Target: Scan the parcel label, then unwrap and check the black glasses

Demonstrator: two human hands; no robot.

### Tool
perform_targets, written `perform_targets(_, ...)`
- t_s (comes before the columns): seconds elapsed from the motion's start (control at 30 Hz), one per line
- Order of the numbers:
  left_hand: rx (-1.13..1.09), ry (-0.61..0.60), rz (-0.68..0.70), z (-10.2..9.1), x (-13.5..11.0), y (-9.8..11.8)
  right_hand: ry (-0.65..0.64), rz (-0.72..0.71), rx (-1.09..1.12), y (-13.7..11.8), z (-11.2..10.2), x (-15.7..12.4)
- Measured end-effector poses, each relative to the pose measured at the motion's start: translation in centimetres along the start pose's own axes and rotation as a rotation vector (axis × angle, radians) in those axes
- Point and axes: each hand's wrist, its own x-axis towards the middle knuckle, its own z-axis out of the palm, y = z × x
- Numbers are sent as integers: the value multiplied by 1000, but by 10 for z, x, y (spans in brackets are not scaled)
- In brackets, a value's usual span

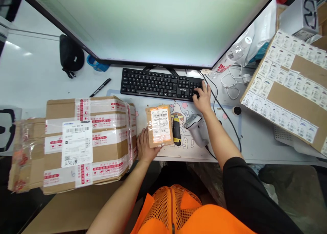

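My left hand (146, 146) lies on the desk with its fingers stretched out, between a large taped carton (104, 128) and a small cardboard box (160, 126). It touches the small box's lower left side; that box hides part of the hand. An orange-bordered label with a barcode covers the small box's top. Over the number pad at the right end of a black keyboard (150, 84), my right hand (203, 99) has its fingers apart, fingertips on the keys. A yellow and black utility knife (176, 131) and a grey barcode scanner (197, 130) lie between my hands.
A large monitor (153, 26) stands behind the keyboard. Left of it are a black pouch (71, 55), blue tape (97, 63) and a pen (100, 87). At right are a plastic bottle (232, 57), a white cable (231, 84) and a label-covered cardboard sheet (288, 94).
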Motion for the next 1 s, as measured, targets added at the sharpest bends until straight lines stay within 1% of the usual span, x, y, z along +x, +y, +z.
perform_targets(0.13, 47, -34, -6, -3, -1, 3, -93, -32, -50, -6, 1, 9)
perform_targets(0.2, 55, -53, -9, -4, -1, 4, -116, -33, -66, -7, 0, 13)
perform_targets(0.27, 55, -56, -12, -5, -1, 4, -94, -36, -64, -7, -3, 12)
perform_targets(0.33, 54, -52, -16, -5, -1, 5, -40, -45, -55, -3, -10, 3)
perform_targets(0.4, 47, -53, -13, -5, -1, 5, 26, -60, -49, 4, -23, -15)
perform_targets(0.47, 39, -57, -5, -6, 0, 6, 93, -70, -45, 14, -41, -43)
perform_targets(0.57, 34, -54, -1, -7, 0, 7, 190, -49, -39, 33, -68, -96)
perform_targets(0.67, 28, -44, -6, -7, 1, 9, 257, -2, -83, 51, -83, -150)
perform_targets(0.77, 16, -39, -5, -6, 1, 8, 263, 47, -155, 62, -80, -193)
perform_targets(0.83, 15, -25, -2, -4, -1, 7, 256, 92, -165, 66, -73, -214)
perform_targets(0.9, 19, 0, 7, -3, -4, 6, 247, 130, -140, 67, -66, -227)
perform_targets(1.0, 23, 45, 39, 0, -9, 2, 269, 135, -90, 68, -55, -236)
